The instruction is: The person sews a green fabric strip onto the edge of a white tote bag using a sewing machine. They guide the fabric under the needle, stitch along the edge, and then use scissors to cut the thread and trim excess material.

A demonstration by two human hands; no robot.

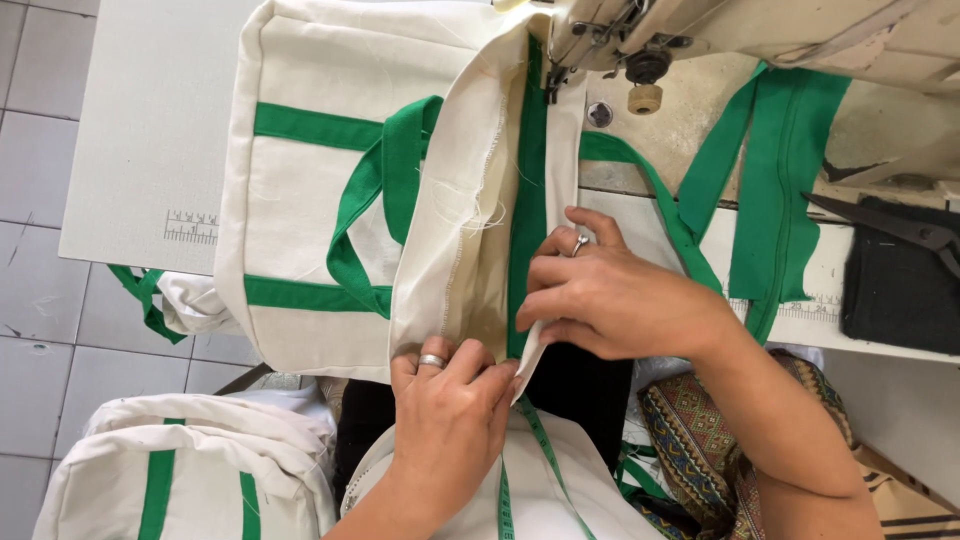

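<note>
A white sewing table (140,150) carries a cream bag (310,200), green straps (780,180), scissors (900,228) and dark cloth (900,290).

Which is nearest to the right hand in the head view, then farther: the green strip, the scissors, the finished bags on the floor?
1. Green strip, under the right hand fingertips.
2. Scissors, far right on the table.
3. Finished bags, lower left on the floor.

The only package in view is a brown cardboard box (905,500), at the bottom right corner, below and right of the right grip (610,295); no labels, signs or screens show.
</note>
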